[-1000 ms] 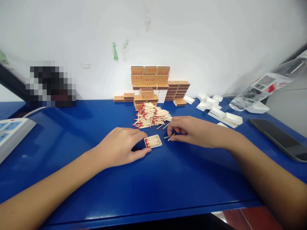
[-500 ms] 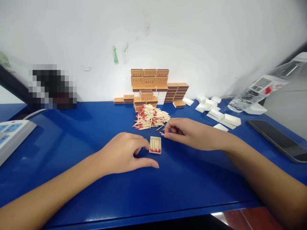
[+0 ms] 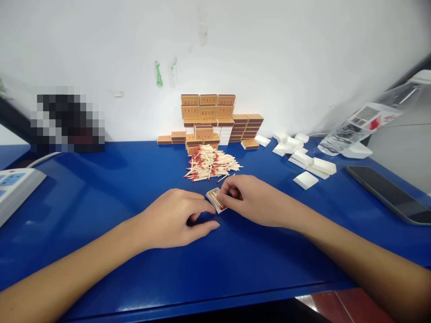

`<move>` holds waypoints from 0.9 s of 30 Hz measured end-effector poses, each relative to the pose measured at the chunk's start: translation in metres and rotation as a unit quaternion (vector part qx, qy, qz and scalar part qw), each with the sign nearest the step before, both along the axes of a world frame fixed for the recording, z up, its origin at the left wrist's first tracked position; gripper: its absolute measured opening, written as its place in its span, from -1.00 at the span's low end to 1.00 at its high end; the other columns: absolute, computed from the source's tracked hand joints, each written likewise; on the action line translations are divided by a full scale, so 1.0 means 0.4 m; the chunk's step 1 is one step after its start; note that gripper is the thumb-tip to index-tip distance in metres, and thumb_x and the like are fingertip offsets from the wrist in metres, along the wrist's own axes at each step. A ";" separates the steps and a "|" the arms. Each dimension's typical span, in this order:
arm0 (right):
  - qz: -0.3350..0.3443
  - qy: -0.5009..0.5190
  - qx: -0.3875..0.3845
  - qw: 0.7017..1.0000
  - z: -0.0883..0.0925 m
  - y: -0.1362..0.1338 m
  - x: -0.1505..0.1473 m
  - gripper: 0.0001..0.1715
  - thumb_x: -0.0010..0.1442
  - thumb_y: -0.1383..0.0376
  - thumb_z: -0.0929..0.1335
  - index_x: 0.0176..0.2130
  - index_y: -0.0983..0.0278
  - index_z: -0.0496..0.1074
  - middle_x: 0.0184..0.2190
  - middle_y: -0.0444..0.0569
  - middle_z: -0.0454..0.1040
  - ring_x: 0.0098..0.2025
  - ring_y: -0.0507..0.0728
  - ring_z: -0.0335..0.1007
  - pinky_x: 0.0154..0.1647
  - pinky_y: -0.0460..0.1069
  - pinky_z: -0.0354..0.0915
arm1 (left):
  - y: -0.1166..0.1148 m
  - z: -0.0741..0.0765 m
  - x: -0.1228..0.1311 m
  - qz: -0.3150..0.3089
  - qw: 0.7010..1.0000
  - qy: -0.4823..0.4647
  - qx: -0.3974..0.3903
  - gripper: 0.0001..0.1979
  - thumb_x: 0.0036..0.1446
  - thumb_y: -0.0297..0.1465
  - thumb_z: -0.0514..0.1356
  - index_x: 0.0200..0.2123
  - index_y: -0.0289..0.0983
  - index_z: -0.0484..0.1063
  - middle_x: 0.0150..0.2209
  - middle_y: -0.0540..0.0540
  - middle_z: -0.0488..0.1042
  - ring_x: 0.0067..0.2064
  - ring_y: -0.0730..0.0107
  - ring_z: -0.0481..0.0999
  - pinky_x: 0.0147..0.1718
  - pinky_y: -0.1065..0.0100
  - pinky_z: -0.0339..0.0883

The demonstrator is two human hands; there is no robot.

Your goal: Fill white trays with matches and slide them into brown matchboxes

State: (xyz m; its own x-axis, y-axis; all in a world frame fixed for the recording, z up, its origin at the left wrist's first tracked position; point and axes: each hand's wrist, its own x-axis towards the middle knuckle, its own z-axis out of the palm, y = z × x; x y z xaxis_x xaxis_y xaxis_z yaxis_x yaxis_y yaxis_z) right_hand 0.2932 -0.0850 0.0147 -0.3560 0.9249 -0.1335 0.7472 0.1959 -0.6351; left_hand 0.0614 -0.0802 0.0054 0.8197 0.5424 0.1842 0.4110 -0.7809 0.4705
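A small white matchbox tray (image 3: 210, 196) with red-tipped matches inside sits tilted round on the blue table. My left hand (image 3: 182, 217) rests at its left, thumb and fingers apart, the index fingertip at the tray's near edge. Over the tray's right side, my right hand (image 3: 252, 199) has thumb and index finger pinched together among the matches. A match seems to be between those fingertips, though they largely cover it. Just behind lies a heap of loose matches (image 3: 212, 163), with a stray match (image 3: 222, 178) in front of it.
Stacked matchboxes (image 3: 208, 112) stand against the wall behind the heap. White empty trays (image 3: 305, 180) lie scattered to the right, near a leaning plastic bottle (image 3: 357, 125) and a phone (image 3: 387, 193). A white power strip (image 3: 23, 190) is at the left edge.
My right hand has moved left and down from beside the heap, bringing a match to the tray. The tray has turned at an angle. My left hand stays close beside it.
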 end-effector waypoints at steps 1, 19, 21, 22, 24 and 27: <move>-0.005 -0.010 0.020 1.000 -0.001 0.001 -0.002 -0.75 0.29 0.15 0.38 -0.37 0.24 0.49 -0.49 -0.13 0.45 -0.48 0.03 0.23 -0.44 -0.02 0.09 | -0.001 0.000 0.000 0.001 1.000 -0.002 0.002 -0.85 0.33 -0.32 0.28 -0.12 -0.22 0.62 -0.47 0.09 0.43 -0.51 0.54 0.35 -0.45 0.42 0.22; 0.042 -0.023 0.059 0.997 0.042 0.022 0.049 -0.52 0.40 0.03 0.30 -0.45 0.23 0.47 -0.57 -0.16 0.32 -0.50 0.04 0.15 -0.45 0.01 0.01 | 0.012 -0.017 -0.005 0.069 0.990 0.006 0.122 -0.72 0.38 -0.16 0.22 -0.09 -0.22 0.62 -0.48 0.02 0.48 -0.47 0.44 0.44 -0.43 0.37 0.24; 0.023 -0.052 0.072 0.996 0.044 0.029 0.058 -0.50 0.41 0.02 0.29 -0.44 0.23 0.50 -0.59 -0.16 0.31 -0.51 0.04 0.14 -0.45 0.02 0.01 | 0.011 -0.017 -0.006 0.077 0.989 0.008 0.125 -0.71 0.37 -0.15 0.23 -0.08 -0.21 0.63 -0.48 0.03 0.47 -0.48 0.43 0.44 -0.44 0.36 0.21; 0.032 -0.058 0.058 0.996 0.046 0.030 0.061 -0.49 0.42 0.00 0.29 -0.43 0.23 0.51 -0.59 -0.17 0.29 -0.52 0.04 0.12 -0.46 0.01 0.00 | 0.011 -0.017 -0.006 0.080 0.989 0.013 0.124 -0.70 0.36 -0.13 0.24 -0.08 -0.21 0.63 -0.48 0.03 0.47 -0.48 0.43 0.44 -0.45 0.36 0.20; 0.086 -0.043 -0.002 0.995 0.055 0.026 0.062 -0.45 0.43 -0.04 0.27 -0.44 0.22 0.50 -0.58 -0.18 0.24 -0.53 0.03 0.06 -0.47 0.00 -0.01 | 0.011 -0.016 -0.007 0.088 0.988 0.023 0.124 -0.64 0.33 -0.07 0.25 -0.08 -0.22 0.62 -0.47 0.03 0.47 -0.47 0.41 0.44 -0.46 0.35 0.19; 0.157 0.005 -0.072 0.985 0.073 0.016 0.060 -0.39 0.42 -0.10 0.26 -0.47 0.22 0.44 -0.55 -0.18 0.20 -0.50 0.03 0.02 -0.48 -0.01 -0.01 | 0.012 -0.012 -0.007 0.110 0.985 0.029 0.129 -0.53 0.26 0.06 0.27 -0.11 -0.24 0.61 -0.47 0.02 0.47 -0.48 0.40 0.43 -0.47 0.35 0.17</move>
State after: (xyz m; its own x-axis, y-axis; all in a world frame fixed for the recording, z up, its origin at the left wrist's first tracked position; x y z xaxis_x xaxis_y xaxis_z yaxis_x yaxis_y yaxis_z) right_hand 0.3172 -0.0785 0.0438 -0.6238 0.7402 -0.2510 0.6578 0.3238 -0.6801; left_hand 0.0587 -0.0752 0.0006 0.7008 0.6489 0.2961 0.6038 -0.7607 0.2382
